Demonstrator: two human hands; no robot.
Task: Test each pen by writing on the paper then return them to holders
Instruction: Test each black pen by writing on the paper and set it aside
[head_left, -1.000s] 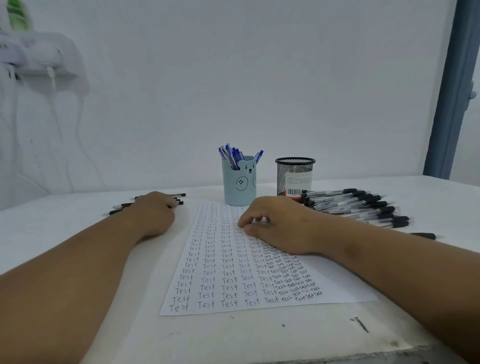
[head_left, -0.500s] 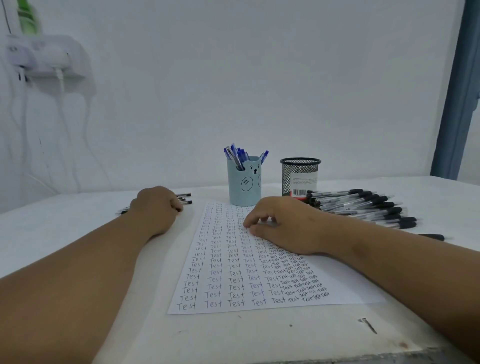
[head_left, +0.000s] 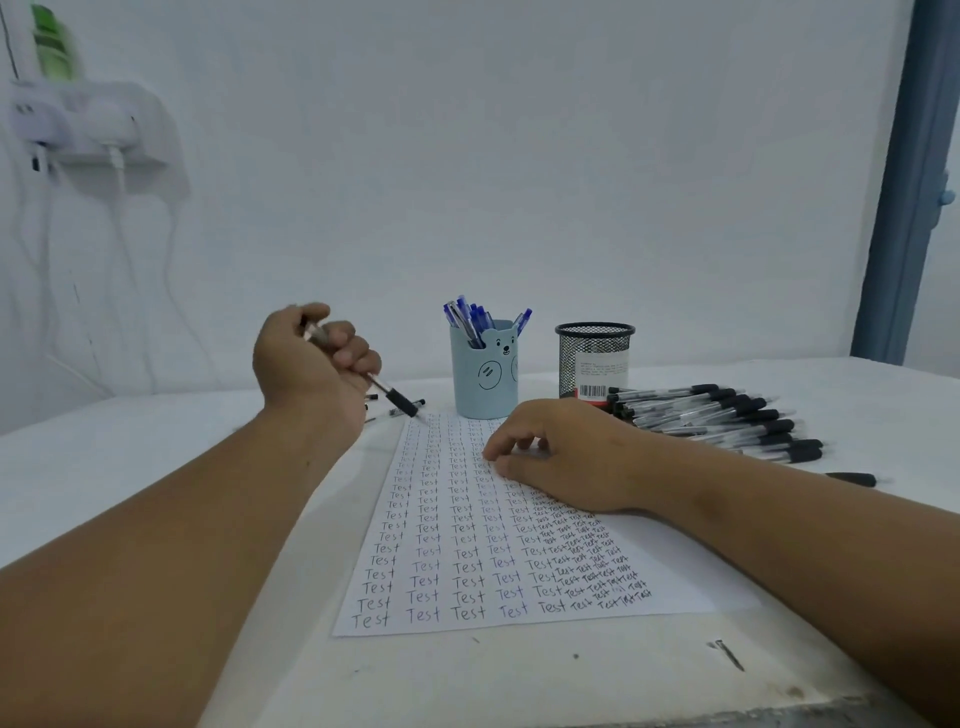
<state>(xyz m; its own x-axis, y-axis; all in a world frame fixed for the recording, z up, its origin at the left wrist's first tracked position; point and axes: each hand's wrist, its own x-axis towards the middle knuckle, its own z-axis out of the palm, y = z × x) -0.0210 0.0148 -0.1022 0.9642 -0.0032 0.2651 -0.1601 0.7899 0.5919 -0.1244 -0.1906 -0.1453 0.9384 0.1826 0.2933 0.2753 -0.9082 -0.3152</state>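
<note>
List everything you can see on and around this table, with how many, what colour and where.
paper: one, white, covered in "Test", table centre
bear cup: one, light blue, behind paper, holds blue pens
mesh holder: one, black, right of the cup
black pen pile: many, right of paper
loose pens: a few, black, near the paper's far left corner
table: one, white
left hand: raised, grips one black pen
right hand: rests on paper
</note>
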